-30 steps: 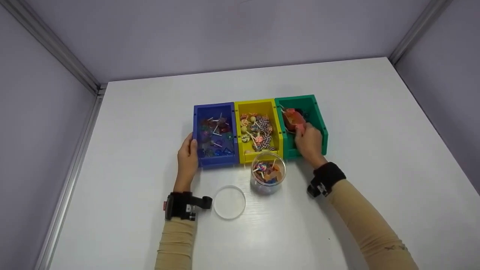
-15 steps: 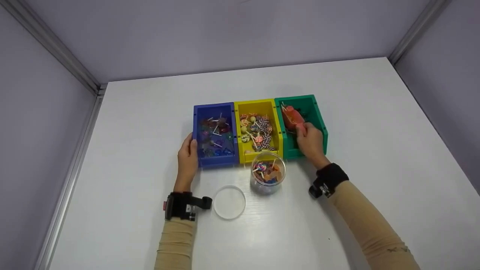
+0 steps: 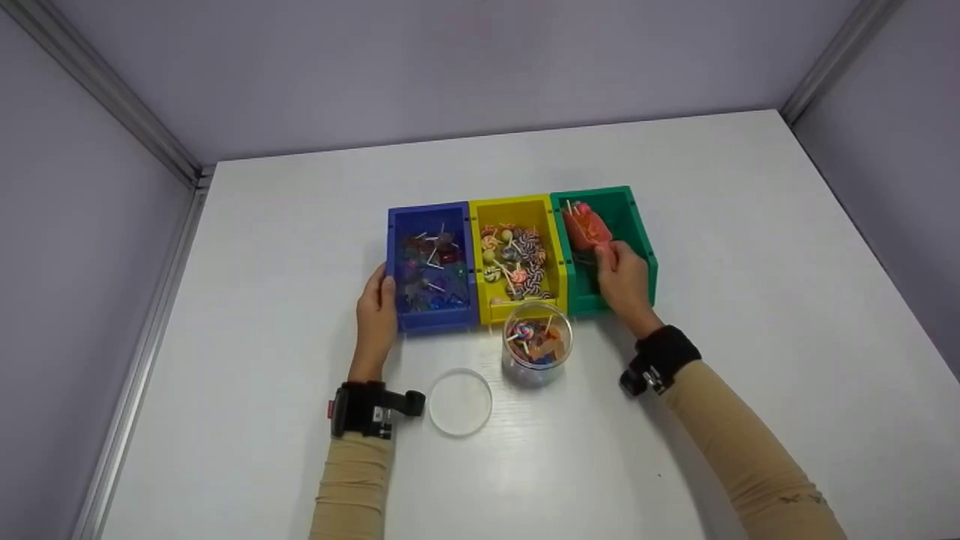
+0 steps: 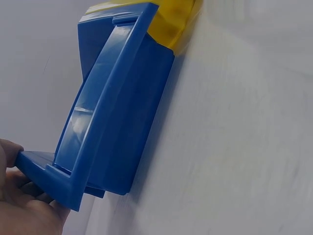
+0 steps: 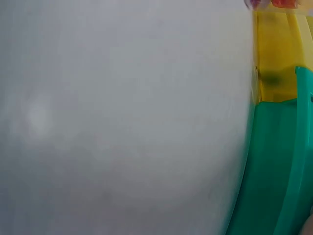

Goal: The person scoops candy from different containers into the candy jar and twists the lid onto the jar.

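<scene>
My right hand (image 3: 624,285) holds a red scoop (image 3: 586,229) by its handle, inside the green bin (image 3: 646,259). Pieces with white sticks show at the scoop's far end. On the left, my left hand (image 3: 375,315) grips the side wall of the blue bin (image 3: 439,322); the left wrist view has thumb and fingers on either side of that wall. Inside the blue bin lie translucent candies and lollipops. Between these two bins, the yellow bin (image 3: 517,210) contains swirled lollipops. In the right wrist view, most of the right hand is out of frame.
A clear jar (image 3: 534,373) partly filled with candies and lollipops stands close in front of the yellow bin. Left of it, a clear round lid (image 3: 460,403) lies on the white table (image 3: 225,360). Grey panels (image 3: 480,67) rise behind and beside the table.
The red scoop has come up and slightly toward the back of the green bin, with sticks now showing at its far end. My left hand stays on the blue bin.
</scene>
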Tool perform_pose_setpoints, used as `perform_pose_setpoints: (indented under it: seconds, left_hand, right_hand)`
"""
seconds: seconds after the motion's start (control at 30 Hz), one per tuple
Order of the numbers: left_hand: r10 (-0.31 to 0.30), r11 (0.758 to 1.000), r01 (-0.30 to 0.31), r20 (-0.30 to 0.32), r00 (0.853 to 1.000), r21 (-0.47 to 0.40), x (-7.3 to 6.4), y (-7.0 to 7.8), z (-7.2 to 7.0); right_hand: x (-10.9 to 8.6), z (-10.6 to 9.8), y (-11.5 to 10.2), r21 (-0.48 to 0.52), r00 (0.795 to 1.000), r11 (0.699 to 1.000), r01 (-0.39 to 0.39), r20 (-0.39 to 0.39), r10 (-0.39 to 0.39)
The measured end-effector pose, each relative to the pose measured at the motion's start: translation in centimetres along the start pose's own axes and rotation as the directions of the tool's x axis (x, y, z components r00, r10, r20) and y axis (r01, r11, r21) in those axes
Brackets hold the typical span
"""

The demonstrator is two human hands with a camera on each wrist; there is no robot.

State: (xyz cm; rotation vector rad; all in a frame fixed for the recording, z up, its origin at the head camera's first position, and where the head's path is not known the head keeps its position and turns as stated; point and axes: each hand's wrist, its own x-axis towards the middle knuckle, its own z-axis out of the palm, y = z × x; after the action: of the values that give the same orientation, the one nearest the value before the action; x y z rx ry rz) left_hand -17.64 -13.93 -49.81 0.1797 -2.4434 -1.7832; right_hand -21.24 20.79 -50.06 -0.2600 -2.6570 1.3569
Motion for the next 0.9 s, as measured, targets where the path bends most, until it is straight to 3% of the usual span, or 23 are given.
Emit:
perform_pose_setpoints:
  seconds: [0.37,0.53,0.9]
  left_hand:
    - [-0.015,1.0,0.015,0.014,1.0,-0.008,0.1,0.2,0.1]
    - [-0.016,1.0,0.016,0.003,1.0,-0.003,0.1,0.3,0.1]
    - [-0.037,0.999,0.036,0.027,0.999,0.007,0.2,0.1,0.0]
  right_hand:
    - [-0.4,-0.6,-0.6,0.044,0.999,0.999,-0.015,-0.041,0.017]
    - [-0.7,-1.1,-1.2,0.069,0.993,0.995,0.068,-0.096,-0.061]
    - [-1.0,-1.7,-1.1,0.092,0.996,0.994,0.063,-0.064,-0.057]
